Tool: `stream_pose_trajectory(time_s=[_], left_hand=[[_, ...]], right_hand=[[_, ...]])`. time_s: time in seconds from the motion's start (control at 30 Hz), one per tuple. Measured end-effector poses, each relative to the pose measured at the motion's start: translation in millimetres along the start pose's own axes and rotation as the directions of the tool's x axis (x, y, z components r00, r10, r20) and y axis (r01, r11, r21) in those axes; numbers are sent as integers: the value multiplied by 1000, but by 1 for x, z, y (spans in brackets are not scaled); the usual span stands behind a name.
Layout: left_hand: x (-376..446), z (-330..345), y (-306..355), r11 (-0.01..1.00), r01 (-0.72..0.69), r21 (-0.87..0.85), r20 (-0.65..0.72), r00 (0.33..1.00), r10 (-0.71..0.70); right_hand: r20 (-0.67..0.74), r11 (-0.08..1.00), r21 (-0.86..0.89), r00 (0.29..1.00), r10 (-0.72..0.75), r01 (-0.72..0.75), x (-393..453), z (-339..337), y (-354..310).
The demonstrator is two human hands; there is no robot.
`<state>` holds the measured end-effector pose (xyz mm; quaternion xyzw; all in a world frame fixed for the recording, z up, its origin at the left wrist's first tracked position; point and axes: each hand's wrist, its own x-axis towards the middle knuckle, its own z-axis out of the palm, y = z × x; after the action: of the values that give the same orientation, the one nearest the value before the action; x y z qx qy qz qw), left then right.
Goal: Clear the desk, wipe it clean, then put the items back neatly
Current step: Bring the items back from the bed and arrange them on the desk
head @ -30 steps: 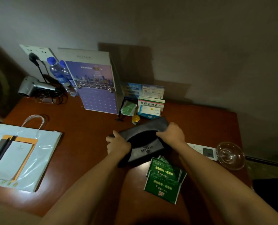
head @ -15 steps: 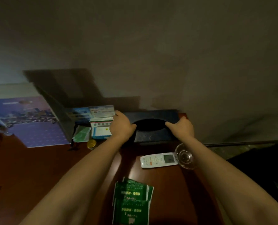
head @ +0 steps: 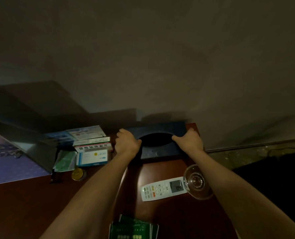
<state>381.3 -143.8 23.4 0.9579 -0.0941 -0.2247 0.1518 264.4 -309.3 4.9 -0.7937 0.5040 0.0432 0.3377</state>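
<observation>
Both hands are on the dark tissue box (head: 160, 130), which sits on the reddish-brown desk (head: 31, 204) at its far edge, against the grey wall (head: 160, 57). The left hand (head: 127, 143) grips the box's left end, fingers curled over the top and the thumb at the rim of the oval opening; the right hand (head: 188, 141) clasps the right end the same way. The box lies flat with its opening facing up.

Just left of the tissue box stand stacked medicine boxes (head: 91, 150), white and blue with printed labels. Left of those lies a green-and-white sachet (head: 65, 161), and nearer the viewer a small round yellow tin (head: 77, 173). Further left of the tissue box, a large purple-fronted gift box (head: 8, 161) leans into the frame.

Nearer than the tissue box, a white remote control (head: 162, 188) lies flat on the desk, its small screen end touching or tucked just under a clear glass ashtray (head: 197, 182) at the desk's right edge. Nearest of all, well apart from the tissue box, a fanned stack of green packets (head: 133, 228) is cut off by the bottom of the view.
</observation>
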Motion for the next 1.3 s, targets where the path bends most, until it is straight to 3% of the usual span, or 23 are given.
stream_pose_trajectory(time_s=[0.23, 0.3, 0.37, 0.43, 0.5, 0.6, 0.7, 0.8, 0.97, 1.3], left_hand=[[2, 10, -10, 997, -49, -66, -65, 997, 45], [-8, 9, -15, 991, -110, 78, -180, 976, 122], [-26, 10, -21, 937, -227, 265, -255, 921, 295], [-47, 19, -31, 844, -399, 358, -155, 866, 475], [-69, 37, -43, 721, -587, 369, 83, 793, 603], [-92, 67, -59, 629, -711, 316, 350, 703, 619], [-105, 81, -66, 672, -662, 332, 401, 744, 534], [-106, 85, -68, 707, -615, 350, 385, 782, 490], [-98, 84, -67, 735, -578, 354, 377, 808, 454], [-56, 53, -87, 909, -351, 223, 265, 920, 290]], right_hand=[[19, 999, -15, 999, -51, 51, 4, 2, 7], [86, 997, -37, 994, -65, 69, 1, -4, 15], [122, 997, -54, 991, -55, 62, -8, -9, 28], [126, 998, -60, 992, -26, 33, -24, -10, 44], [111, 998, -52, 994, -18, 24, -45, -8, 59], [76, 988, -150, 997, -28, 40, -65, 0, 77], [96, 967, -249, 992, 76, -50, -77, 4, 88], [106, 974, -175, 981, 164, -144, -80, 4, 94], [72, 978, -191, 992, 103, -88, -77, 7, 93], [28, 986, -161, 998, 57, -52, -56, 19, 74]])
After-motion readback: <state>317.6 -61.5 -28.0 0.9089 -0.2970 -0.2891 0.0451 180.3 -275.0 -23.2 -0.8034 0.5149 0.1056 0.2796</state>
